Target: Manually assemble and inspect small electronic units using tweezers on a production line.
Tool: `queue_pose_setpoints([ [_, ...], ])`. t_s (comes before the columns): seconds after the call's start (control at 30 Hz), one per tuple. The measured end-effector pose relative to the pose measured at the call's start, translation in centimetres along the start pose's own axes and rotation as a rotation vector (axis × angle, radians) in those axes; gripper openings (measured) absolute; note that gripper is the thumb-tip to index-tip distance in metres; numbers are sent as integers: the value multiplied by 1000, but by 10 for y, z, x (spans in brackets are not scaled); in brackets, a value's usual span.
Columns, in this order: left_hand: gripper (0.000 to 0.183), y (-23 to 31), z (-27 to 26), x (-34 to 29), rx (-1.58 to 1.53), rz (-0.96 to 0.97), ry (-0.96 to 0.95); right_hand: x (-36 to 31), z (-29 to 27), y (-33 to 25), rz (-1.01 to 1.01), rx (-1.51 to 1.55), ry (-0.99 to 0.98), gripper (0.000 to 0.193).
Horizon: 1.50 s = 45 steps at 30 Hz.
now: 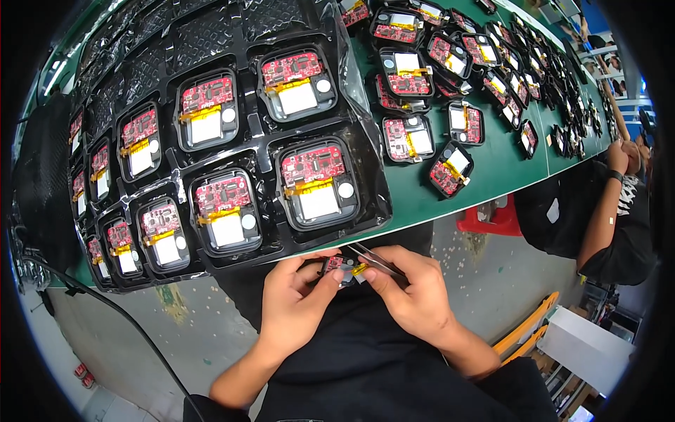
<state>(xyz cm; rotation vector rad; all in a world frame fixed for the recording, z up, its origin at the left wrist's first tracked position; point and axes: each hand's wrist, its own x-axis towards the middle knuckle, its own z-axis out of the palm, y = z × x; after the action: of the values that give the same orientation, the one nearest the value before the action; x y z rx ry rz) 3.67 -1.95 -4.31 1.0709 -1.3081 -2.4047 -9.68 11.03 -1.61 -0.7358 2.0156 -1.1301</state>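
My left hand (pixel 299 299) pinches a small black module (pixel 337 266) with a red circuit board and a yellow strip, held just below the table's front edge. Against the same module my right hand (pixel 411 288) grips thin metal tweezers (pixel 373 257), whose tips rest on the yellow strip. Directly above both hands lies a black moulded tray (pixel 264 151) whose pockets each hold a like module with red board, white cell and yellow tape.
The green table (pixel 506 165) carries several loose modules to the right of the tray. Another person's arm (pixel 608 204) in a dark shirt leans on the table at the far right. A red stool (pixel 492 218) stands below the edge. A black cable (pixel 119 316) crosses the floor at left.
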Motion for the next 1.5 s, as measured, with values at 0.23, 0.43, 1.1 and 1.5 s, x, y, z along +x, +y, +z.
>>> queue_pose_setpoints([
  [0.23, 29, -8, -5, 1, 4, 46, 0, 1, -1, -7, 90, 42, 7, 26],
  [0.43, 27, -8, 2, -1, 39, 117, 63, -1, 1, 6, 254, 188, -58, 29],
  [1.1, 23, -2, 5, -1, 101, 70, 120, 3, 3, 10, 364, 697, -198, 20],
  [1.5, 21, -6, 0, 3, 295, 160, 66, 0, 7, 11, 272, 351, -76, 7],
])
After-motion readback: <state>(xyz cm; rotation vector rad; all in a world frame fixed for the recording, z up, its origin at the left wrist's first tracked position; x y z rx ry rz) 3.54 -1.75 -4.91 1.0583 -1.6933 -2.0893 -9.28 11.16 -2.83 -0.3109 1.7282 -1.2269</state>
